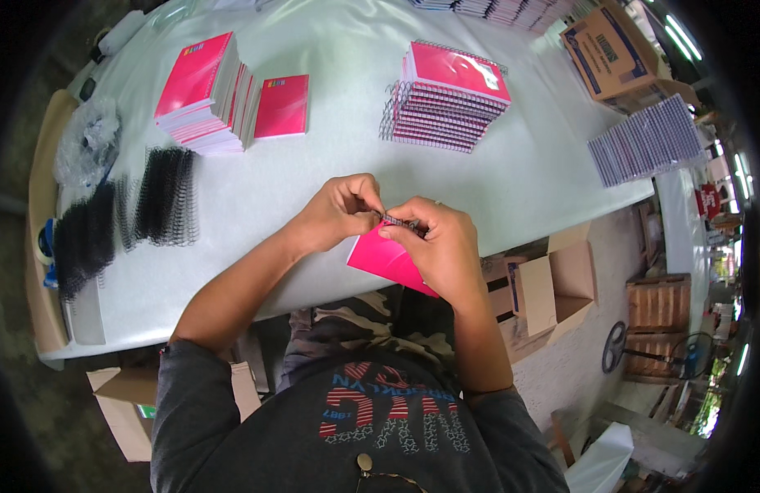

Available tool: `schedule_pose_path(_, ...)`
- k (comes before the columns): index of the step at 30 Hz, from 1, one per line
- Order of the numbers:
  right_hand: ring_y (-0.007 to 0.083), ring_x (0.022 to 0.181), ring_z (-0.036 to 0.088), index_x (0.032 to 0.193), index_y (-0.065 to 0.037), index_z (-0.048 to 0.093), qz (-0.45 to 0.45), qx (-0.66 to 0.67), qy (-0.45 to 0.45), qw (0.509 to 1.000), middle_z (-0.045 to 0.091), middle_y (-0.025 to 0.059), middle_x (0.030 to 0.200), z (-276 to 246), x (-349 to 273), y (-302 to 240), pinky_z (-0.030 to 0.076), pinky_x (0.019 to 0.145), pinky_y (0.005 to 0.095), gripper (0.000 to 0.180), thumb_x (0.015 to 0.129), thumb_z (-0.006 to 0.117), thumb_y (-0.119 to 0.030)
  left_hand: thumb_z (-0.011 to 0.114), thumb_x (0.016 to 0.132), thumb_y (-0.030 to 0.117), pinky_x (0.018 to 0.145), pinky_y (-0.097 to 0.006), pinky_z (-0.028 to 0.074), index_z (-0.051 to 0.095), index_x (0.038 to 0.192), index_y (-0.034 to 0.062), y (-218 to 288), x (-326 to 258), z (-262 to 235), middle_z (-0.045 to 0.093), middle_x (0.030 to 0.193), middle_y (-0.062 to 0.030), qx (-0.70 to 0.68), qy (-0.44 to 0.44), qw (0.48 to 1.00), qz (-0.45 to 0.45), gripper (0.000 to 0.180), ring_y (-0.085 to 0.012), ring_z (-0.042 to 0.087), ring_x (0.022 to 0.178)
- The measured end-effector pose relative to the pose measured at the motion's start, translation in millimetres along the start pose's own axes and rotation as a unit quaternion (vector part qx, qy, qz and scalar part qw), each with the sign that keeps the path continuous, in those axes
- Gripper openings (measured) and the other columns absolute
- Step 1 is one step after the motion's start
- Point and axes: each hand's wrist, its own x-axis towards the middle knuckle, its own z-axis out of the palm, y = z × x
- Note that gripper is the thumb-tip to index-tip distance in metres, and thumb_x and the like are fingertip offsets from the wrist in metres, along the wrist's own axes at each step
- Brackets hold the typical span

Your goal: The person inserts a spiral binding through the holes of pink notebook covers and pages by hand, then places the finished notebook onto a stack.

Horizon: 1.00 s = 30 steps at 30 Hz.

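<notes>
A pink-covered notebook (388,261) hangs tilted between my hands at the table's front edge. Along its upper edge runs a dark binding coil (400,220), partly hidden by my fingers. My left hand (335,215) pinches the coil's left end between thumb and fingertips. With thumb on the cover and fingers behind, my right hand (447,246) grips the notebook and the coil near its right end. Black loose coils (166,197) lie in bunches at the left. Beyond my hands stands a stack of coil-bound pink notebooks (458,70).
Unbound pink pads (201,86) are stacked at the back left, beside a single pink pad (282,105). A crumpled plastic bag (88,144) lies at the far left. At right are a wrapped bundle of notebooks (647,141) and a cardboard box (606,51). An open carton (552,287) stands below the table.
</notes>
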Motion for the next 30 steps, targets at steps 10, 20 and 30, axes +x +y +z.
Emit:
schedule_pose_path(10, 0.0135, 0.095, 0.053, 0.119, -0.001, 0.048, -0.031, 0.495, 0.389, 0.776, 0.050, 0.0083, 0.109, -54, 38, -2, 0.051, 0.081, 0.0354, 0.037, 0.088, 0.062, -0.014, 0.053, 0.091, 0.009, 0.081, -0.030, 0.045, 0.032, 0.133, -0.0020, 44, 38, 58, 0.059, 0.096, -0.0092, 0.142, 0.140, 0.980, 0.004, 0.048, -0.0154, 0.058, 0.087)
schedule_pose_path(20, 0.0215, 0.085, 0.054, 0.099, -0.002, 0.057, 0.027, 0.180, 0.468, 0.865, 0.056, 0.0143, 0.102, -71, 136, 61, 0.045, 0.078, 0.0317, 0.027, 0.081, 0.066, -0.020, 0.049, 0.085, 0.008, 0.066, -0.032, 0.049, 0.057, 0.110, -0.0020, 86, 165, 14, 0.064, 0.078, -0.0111, 0.406, 0.369, 0.824, 0.141, 0.028, -0.0201, 0.061, 0.068)
schedule_pose_path(30, 0.0249, 0.108, 0.055, 0.123, 0.002, 0.054, -0.001, 0.141, 0.376, 0.916, 0.060, 0.0183, 0.116, -52, 129, 66, 0.041, 0.093, 0.0318, 0.049, 0.089, 0.058, -0.035, 0.050, 0.091, 0.026, 0.074, -0.037, 0.048, 0.060, 0.103, -0.0029, 39, 156, 11, 0.063, 0.093, -0.0171, 0.426, 0.455, 0.749, 0.224, 0.033, -0.0257, 0.062, 0.079)
